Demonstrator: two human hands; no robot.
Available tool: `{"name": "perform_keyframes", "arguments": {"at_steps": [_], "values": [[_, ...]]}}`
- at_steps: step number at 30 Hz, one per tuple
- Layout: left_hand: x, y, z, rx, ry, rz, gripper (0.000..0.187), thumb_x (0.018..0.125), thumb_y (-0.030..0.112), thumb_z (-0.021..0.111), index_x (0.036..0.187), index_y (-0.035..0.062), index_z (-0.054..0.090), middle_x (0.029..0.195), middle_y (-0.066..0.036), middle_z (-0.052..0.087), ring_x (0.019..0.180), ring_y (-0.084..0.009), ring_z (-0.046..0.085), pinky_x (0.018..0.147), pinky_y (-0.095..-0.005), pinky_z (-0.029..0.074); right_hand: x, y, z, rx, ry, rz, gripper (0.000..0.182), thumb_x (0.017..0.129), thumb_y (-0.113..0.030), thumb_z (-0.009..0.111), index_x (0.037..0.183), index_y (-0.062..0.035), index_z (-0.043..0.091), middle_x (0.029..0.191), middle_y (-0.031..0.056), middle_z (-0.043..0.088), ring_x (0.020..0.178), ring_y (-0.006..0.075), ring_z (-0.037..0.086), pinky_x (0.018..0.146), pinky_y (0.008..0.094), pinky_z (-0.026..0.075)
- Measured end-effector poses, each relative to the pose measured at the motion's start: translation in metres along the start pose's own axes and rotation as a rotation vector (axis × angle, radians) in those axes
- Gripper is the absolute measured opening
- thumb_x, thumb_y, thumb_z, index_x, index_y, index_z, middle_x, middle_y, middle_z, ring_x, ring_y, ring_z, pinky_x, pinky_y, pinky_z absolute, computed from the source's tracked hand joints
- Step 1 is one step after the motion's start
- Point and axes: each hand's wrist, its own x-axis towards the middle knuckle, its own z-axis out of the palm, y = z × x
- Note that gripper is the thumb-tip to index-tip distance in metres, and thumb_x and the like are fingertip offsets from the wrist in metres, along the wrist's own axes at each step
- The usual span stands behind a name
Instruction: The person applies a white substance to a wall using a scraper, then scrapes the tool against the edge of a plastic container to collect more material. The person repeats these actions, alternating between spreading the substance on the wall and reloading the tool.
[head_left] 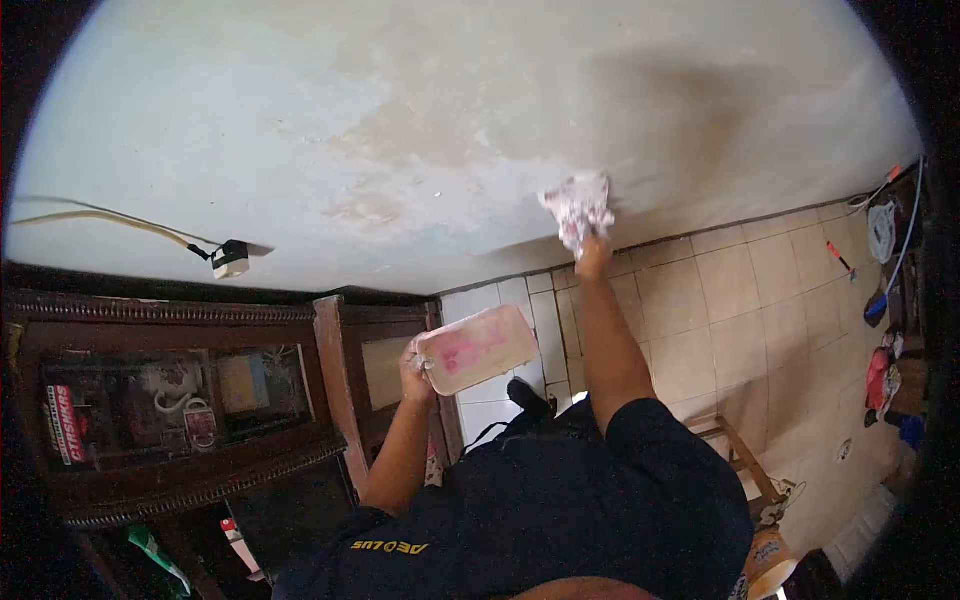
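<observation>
My right hand (594,256) is stretched out to the wall (450,120), closed around the narrow end of a wedge-shaped scraper (580,203). White and pinkish material coats the scraper, which lies against or very near the wall low down; exact contact is hard to tell. My left hand (416,370) grips the short left side of a shallow rectangular plastic tray (500,350), held in front of me. Pink smears mark the tray's inside, and there is white residue on my left fingers. Pale and brownish uneven patches cover the wall.
A dark wooden cabinet (330,375) with glass panes stands at left. Above it, a socket box (230,260) with a cable sits on the wall. Beige floor tiles (690,290) run right, with a wooden stool (745,455), a bucket (770,565) and assorted items along the far edge.
</observation>
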Motion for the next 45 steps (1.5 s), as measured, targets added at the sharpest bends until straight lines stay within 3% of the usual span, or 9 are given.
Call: {"name": "perform_keyframes", "arguments": {"at_steps": [8,14,21,23,27,29,34,37,45], "values": [[-0.001,0.008,0.006,-0.017,-0.065,-0.027,0.041,0.072,0.027,0.06,0.103,0.0024,0.053,0.097,-0.009,0.058,0.088,-0.0198,0.057,0.079,-0.0338,0.047,-0.05,-0.061,-0.018,-0.105,-0.057,-0.491,0.036,0.077,-0.016,0.06,0.105,0.0054,0.052,0.088,0.004,0.057,0.075,0.0163,0.056,0.063,0.0253,0.047],[-0.001,0.018,0.009,-0.091,-0.032,-0.101,0.038,0.072,0.026,0.059,0.101,0.0017,0.053,0.096,-0.009,0.058,0.087,-0.0213,0.058,0.078,-0.035,0.048,0.017,-0.184,0.055,0.545,-0.231,0.055,0.035,0.08,-0.018,0.061,0.107,0.003,0.053,0.092,0.0087,0.057,0.075,0.0167,0.057,0.058,0.0287,0.05],[-0.012,0.023,0.011,0.118,-0.062,-0.067,0.042,0.071,0.029,0.062,0.101,0.0017,0.053,0.095,-0.007,0.057,0.088,-0.0193,0.056,0.079,-0.0337,0.047,0.007,0.058,-0.026,-0.701,-0.045,-0.341,0.041,0.081,-0.029,0.057,0.107,0.003,0.055,0.087,0.0085,0.061,0.072,0.0182,0.058,0.068,0.0297,0.046],[-0.007,0.008,-0.014,0.18,-0.089,-0.078,0.048,0.07,0.033,0.063,0.103,0.0012,0.052,0.097,-0.007,0.057,0.088,-0.0182,0.056,0.079,-0.0327,0.046,0.032,0.166,-0.068,-0.988,-0.017,0.296,0.036,0.082,-0.023,0.055,0.107,0.0032,0.054,0.086,0.0101,0.06,0.08,0.0208,0.06,0.068,0.032,0.049],[-0.003,0.004,-0.024,0.144,-0.134,-0.074,0.054,0.069,0.037,0.064,0.106,0.0004,0.051,0.098,-0.007,0.057,0.089,-0.0179,0.056,0.08,-0.0323,0.046,-0.04,-0.009,-0.047,0.461,-0.111,0.435,0.027,0.079,-0.013,0.06,0.104,-0.003,0.058,0.095,0.0081,0.058,0.083,0.015,0.055,0.07,0.0288,0.048],[-0.006,0.011,-0.015,0.223,-0.131,-0.024,0.055,0.069,0.038,0.063,0.107,-0.0001,0.05,0.099,-0.007,0.056,0.089,-0.0181,0.056,0.081,-0.0326,0.045,-0.032,-0.058,-0.017,0.219,-0.043,-0.28,0.023,0.079,-0.013,0.061,0.1,-0.0033,0.059,0.087,0.0038,0.06,0.071,0.0129,0.056,0.065,0.0282,0.047],[-0.005,0.008,-0.016,0.124,-0.119,-0.02,0.052,0.069,0.034,0.061,0.107,-0.0004,0.05,0.099,-0.008,0.057,0.089,-0.0184,0.056,0.081,-0.0322,0.046,0.001,-0.209,0.033,0.616,-0.117,0.026,0.02,0.079,-0.009,0.059,0.098,-0.0019,0.061,0.087,0.0072,0.061,0.074,0.0157,0.057,0.063,0.0274,0.046],[-0.011,0.019,0.003,0.087,-0.081,-0.059,0.048,0.069,0.031,0.06,0.105,0.0002,0.051,0.098,-0.008,0.057,0.088,-0.0187,0.057,0.081,-0.0318,0.046,0.033,-0.145,0.034,-0.359,0.166,-0.115,0.029,0.079,-0.018,0.059,0.1,0.002,0.058,0.09,0.013,0.062,0.079,0.017,0.059,0.064,0.0299,0.046],[-0.012,0.007,0.001,0.052,-0.088,-0.086,0.042,0.069,0.026,0.056,0.103,0.0018,0.052,0.096,-0.007,0.057,0.086,-0.019,0.057,0.079,-0.0325,0.047,0.001,0.113,-0.06,-0.263,0.092,0.175,0.031,0.082,-0.017,0.053,0.107,0.0022,0.054,0.095,0.0125,0.059,0.081,0.0217,0.058,0.069,0.0322,0.046]]}}
